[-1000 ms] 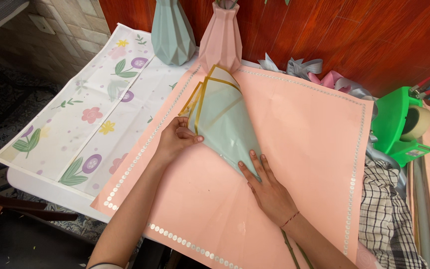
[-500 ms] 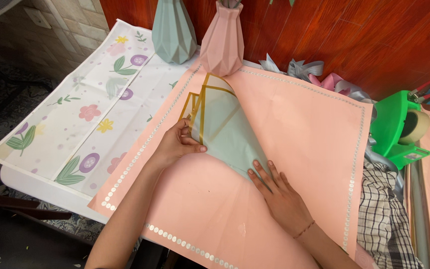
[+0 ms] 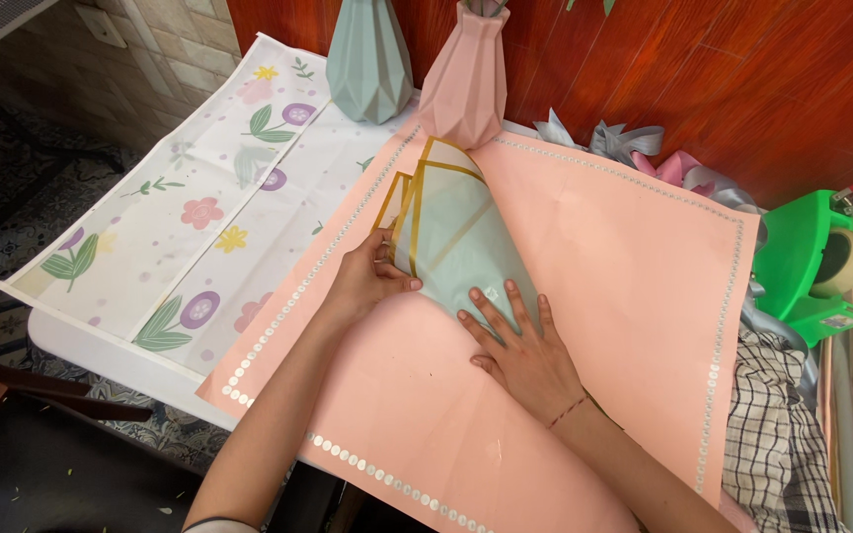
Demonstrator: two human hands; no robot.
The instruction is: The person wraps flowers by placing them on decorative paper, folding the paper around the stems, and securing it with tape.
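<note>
1. The left hand (image 3: 362,286) pinches the left edge of a pale green, gold-trimmed paper cone (image 3: 451,242).
2. The right hand (image 3: 525,350) lies flat, fingers spread, on the cone's narrow lower end.
3. The cone rests on a pink wrapping sheet (image 3: 624,257) covering the worktop (image 3: 91,345), below a pink vase (image 3: 464,84).

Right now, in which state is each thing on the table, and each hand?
Mint wrapping paper: folded into a cone, lying on the pink sheet.
Pink sheet: spread flat, one corner hanging over the table edge.
Left hand: pinching the cone's left edge.
Right hand: flat, pressing the cone's narrow end.
Pink vase: upright.
Green vase: upright.
</note>
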